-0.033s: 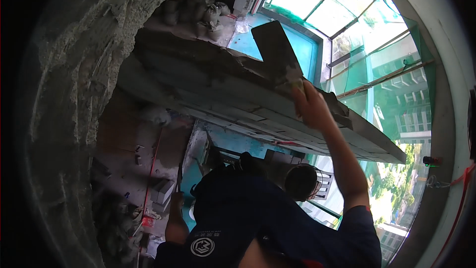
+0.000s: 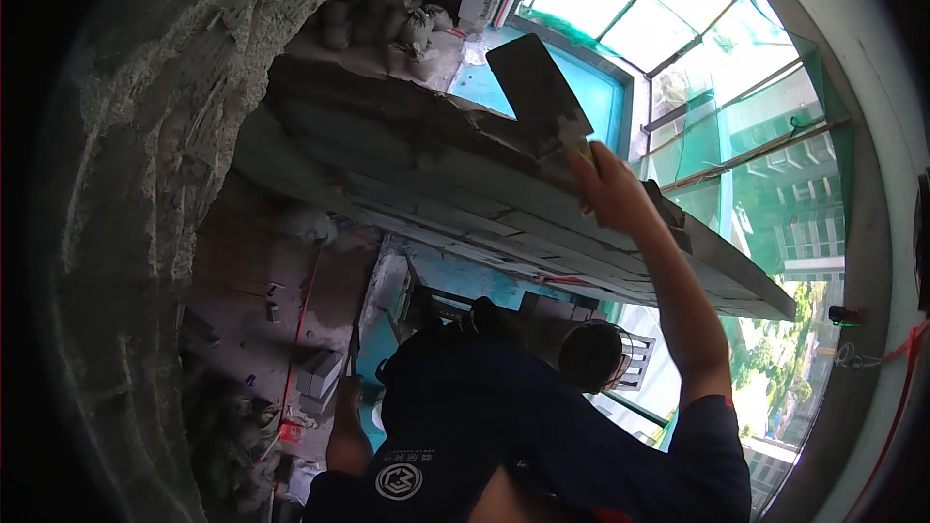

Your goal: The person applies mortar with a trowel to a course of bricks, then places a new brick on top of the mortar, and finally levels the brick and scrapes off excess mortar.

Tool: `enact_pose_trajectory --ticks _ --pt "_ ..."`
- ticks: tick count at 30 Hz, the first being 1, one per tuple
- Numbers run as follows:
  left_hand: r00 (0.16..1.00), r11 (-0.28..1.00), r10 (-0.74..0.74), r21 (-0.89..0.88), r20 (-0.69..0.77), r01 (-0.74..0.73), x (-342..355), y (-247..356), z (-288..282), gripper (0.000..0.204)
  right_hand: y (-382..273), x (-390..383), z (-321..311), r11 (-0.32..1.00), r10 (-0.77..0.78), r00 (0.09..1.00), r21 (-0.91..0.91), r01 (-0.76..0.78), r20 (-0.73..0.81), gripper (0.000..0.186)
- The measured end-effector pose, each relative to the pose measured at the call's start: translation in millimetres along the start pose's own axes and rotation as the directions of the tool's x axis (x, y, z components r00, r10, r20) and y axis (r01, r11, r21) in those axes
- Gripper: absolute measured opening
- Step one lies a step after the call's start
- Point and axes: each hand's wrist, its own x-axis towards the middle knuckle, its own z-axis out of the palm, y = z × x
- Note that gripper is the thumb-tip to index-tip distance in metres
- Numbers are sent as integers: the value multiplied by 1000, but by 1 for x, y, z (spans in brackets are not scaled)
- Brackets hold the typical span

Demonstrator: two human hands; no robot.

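Ideally, the right grip (image 2: 612,192), clamped on the trowel (image 2: 535,89), should run it evenly along the wall (image 2: 455,189); whether the left grip (image 2: 349,391) holds anything, I cannot tell.

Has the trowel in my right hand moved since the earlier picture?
Yes, slightly: the trowel in the right hand has shifted toward the top of the picture, judged against the block wall.
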Motion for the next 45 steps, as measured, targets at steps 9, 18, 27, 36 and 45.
enact_pose_trajectory --ticks 9,18,27,36,45 --pt "999 971 32 -239 25 -25 -2 -20 24 17 -74 95 25 954 136 946 -296 -45 294 56" --pt "998 951 -9 -310 -65 -12 -15 -51 46 31 45 65 -62 906 381 913 -255 -337 148 48" --pt "990 942 -122 -322 -74 92 -15 -70 53 22 163 37 -123 879 464 886 -129 -458 17 42" --pt "998 952 -18 -306 -63 -2 -2 -62 89 39 243 -48 -191 838 542 788 251 -484 -291 39" --pt "996 988 -43 -145 75 54 9 -42 124 33 206 -112 -252 770 610 789 179 -612 76 37"
